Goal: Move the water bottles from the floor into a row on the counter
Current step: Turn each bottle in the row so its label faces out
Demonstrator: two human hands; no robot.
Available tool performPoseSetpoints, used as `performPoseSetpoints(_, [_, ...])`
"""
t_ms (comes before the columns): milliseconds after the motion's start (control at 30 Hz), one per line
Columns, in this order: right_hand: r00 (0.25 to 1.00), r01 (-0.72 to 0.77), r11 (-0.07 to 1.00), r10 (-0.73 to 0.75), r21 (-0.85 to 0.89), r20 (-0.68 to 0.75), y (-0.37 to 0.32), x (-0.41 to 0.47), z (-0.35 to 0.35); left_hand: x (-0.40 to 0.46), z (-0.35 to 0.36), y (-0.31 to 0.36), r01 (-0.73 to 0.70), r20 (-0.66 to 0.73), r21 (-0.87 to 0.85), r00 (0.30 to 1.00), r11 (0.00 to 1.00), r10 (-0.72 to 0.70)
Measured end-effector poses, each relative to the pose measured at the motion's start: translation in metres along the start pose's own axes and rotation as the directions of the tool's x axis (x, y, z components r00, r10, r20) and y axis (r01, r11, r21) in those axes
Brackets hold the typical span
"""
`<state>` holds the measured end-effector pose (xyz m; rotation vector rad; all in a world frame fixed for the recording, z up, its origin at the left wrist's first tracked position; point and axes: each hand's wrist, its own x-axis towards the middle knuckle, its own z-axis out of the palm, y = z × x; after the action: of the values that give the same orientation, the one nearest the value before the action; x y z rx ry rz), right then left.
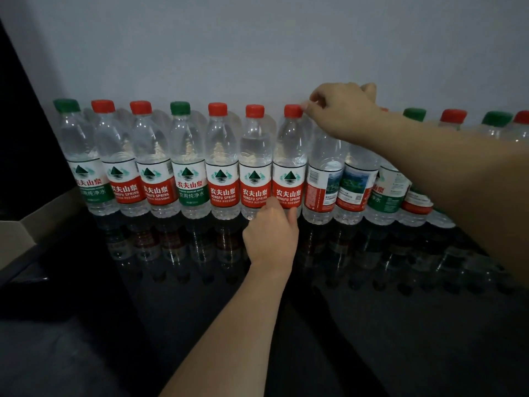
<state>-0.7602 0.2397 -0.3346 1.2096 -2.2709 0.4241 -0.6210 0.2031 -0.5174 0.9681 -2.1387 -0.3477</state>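
Seven clear plastic water bottles with red screw caps (217, 109) show plainly in the row, and an eighth red cap peeks from behind a forearm. Four clear plastic water bottles with green screw caps (180, 108) stand among them. Two bare hands (270, 239) appear, and one brown cardboard box (43, 222).

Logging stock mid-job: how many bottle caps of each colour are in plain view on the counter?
Red caps: 7
Green caps: 4
Total: 11
The right hand hides further caps; its fingers pinch one red cap, and the left hand grips that bottle at its base.
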Motion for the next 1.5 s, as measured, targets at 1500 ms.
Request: performPoseSetpoints(1500, [0.881, -0.177, 0.946, 0.275, 0.271, -0.385, 0.027, -0.028, 0.040, 0.000, 0.047, 0.047, 0.005, -0.004, 0.008, 1.000, 1.000, -0.005])
